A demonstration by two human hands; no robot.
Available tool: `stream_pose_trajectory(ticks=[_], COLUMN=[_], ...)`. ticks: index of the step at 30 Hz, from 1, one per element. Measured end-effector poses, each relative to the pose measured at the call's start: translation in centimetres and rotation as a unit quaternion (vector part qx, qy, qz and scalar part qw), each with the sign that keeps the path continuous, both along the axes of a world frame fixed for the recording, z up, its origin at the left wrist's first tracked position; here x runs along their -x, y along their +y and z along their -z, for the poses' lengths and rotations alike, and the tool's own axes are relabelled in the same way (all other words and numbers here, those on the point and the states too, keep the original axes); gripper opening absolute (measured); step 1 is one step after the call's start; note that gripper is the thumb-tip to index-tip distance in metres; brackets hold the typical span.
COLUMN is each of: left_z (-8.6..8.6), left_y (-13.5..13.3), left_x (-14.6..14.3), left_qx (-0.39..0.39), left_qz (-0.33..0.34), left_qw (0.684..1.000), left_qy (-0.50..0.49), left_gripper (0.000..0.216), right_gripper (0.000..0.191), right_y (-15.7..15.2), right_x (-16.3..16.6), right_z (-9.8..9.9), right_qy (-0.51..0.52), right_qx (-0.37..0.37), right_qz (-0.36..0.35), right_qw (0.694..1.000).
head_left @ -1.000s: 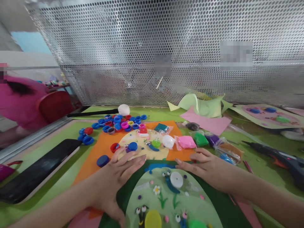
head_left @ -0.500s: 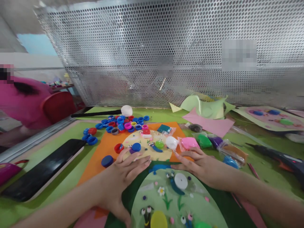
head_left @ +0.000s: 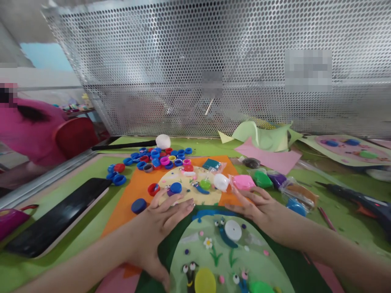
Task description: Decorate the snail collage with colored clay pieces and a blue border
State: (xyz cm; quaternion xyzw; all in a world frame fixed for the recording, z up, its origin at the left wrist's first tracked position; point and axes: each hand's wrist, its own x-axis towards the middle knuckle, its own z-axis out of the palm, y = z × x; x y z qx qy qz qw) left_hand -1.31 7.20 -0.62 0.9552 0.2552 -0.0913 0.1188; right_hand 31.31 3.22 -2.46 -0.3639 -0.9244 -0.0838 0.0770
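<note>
My left hand [head_left: 159, 228] lies flat, fingers stretched out, on the top left edge of a dark green sheet [head_left: 166, 248]. My right hand [head_left: 256, 207] rests open on the sheet's top right edge, fingers pointing left. Between them sits a pale green oval [head_left: 226, 256] decorated with clay bugs, a flower and a white bottle cap [head_left: 233, 230]. Just beyond my fingertips lies a yellow oval collage [head_left: 191, 187] on an orange sheet [head_left: 134, 189].
Several blue, red and pink bottle caps [head_left: 159, 158] are scattered at the back left. Bags of coloured clay [head_left: 262, 179] lie right of the orange sheet. A black glue gun [head_left: 360, 201] lies far right, a dark phone [head_left: 58, 215] at left. A person in pink [head_left: 27, 126] sits behind the perforated metal screen [head_left: 214, 69].
My right hand slid left toward the sheet's top edge, then back a little. The left hand has stayed put.
</note>
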Motion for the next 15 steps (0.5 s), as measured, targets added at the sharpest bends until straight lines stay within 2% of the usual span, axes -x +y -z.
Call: stream_pose_trajectory(ticks=[2, 6, 10, 15], left_z=[0.0, 0.0, 0.0, -0.1], left_y=[0.1, 0.2, 0.2, 0.0], left_x=[0.0, 0.1, 0.1, 0.0], left_qx=[-0.002, 0.002, 0.007, 0.013], left_qz=[-0.002, 0.005, -0.001, 0.001], left_qw=[1.0, 1.0, 1.0, 1.0], left_qy=[-0.002, -0.005, -0.003, -0.008], left_gripper=[0.121, 0.122, 0.123, 0.121], right_gripper=[0.076, 0.07, 0.061, 0.065], right_y=[0.2, 0.7, 1.1, 0.5], right_x=[0.2, 0.9, 1.0, 0.6], right_z=[-0.4, -1.1, -1.0, -0.5], right_qy=[0.014, -0.003, -0.033, -0.008], right_qx=[0.027, 0.089, 0.095, 0.102], right_qz=[0.0, -0.052, -0.05, -0.034], right_qw=[1.0, 0.995, 0.994, 0.994])
